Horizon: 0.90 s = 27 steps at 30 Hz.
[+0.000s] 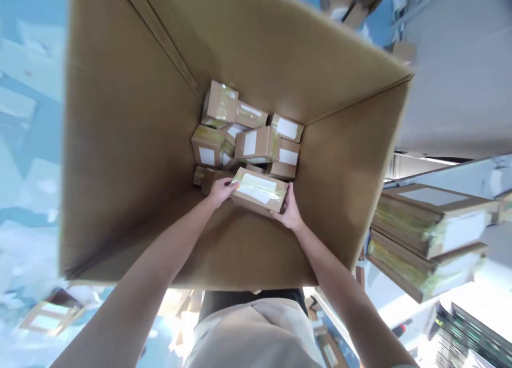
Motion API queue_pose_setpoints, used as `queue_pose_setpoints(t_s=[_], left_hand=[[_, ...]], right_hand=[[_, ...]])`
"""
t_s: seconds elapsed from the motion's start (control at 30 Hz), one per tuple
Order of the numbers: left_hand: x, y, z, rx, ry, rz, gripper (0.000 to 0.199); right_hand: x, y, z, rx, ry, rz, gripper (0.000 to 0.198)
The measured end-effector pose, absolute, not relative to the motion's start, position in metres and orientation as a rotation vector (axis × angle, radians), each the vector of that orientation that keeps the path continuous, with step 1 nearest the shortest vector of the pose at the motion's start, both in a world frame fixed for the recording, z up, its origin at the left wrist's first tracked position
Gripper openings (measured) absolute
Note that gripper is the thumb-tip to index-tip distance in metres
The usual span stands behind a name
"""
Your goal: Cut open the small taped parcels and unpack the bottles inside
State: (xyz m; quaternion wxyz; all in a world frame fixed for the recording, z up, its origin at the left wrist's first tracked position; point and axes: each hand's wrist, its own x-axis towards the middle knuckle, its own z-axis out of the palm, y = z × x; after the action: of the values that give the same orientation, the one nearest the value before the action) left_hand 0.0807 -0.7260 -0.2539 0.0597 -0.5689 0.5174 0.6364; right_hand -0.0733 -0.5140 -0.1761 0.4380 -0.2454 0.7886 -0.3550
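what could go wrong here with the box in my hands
The taped box is held only at its ends, so it might tip or drop if the left hand or right hand slackens.

The small boxes beside it lie at uneven angles inside the large carton, so a bump could make some shift.
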Motion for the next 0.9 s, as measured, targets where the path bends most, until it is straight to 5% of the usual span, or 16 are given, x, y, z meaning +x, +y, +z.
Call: queue_pose_setpoints(t_s=[0.13,0.27,0.4,0.47,0.6,0.9], left_hand=[[0.084,-0.744,-0.150,-1.660,1.741,2.066,0.056],[0.092,-0.737,-0.043,-1.590,1.954,2.168,0.062],[0.115,-0.719,0.048,-1.355,2.098,2.138,0.071],[0.121,-0.705,0.082,-1.211,2.175,2.056,0.059],[0.107,-0.650,0.129,-0.857,2.327,1.913,0.041],[0.011,-0.423,0.155,-0.319,2.280,1.687,0.050]], right_hand=[[-0.054,-0.533,-0.110,-0.320,1.802,-1.284,0.136],[-0.053,-0.523,-0.024,-0.213,1.640,-1.536,0.111],[-0.053,-0.470,0.061,-0.317,1.541,-1.604,0.102],[-0.048,-0.433,0.095,-0.349,1.571,-1.595,0.100],[-0.026,-0.345,0.135,-0.278,1.744,-1.623,0.091],[0.006,-0.116,0.118,0.266,2.047,-2.005,0.076]])
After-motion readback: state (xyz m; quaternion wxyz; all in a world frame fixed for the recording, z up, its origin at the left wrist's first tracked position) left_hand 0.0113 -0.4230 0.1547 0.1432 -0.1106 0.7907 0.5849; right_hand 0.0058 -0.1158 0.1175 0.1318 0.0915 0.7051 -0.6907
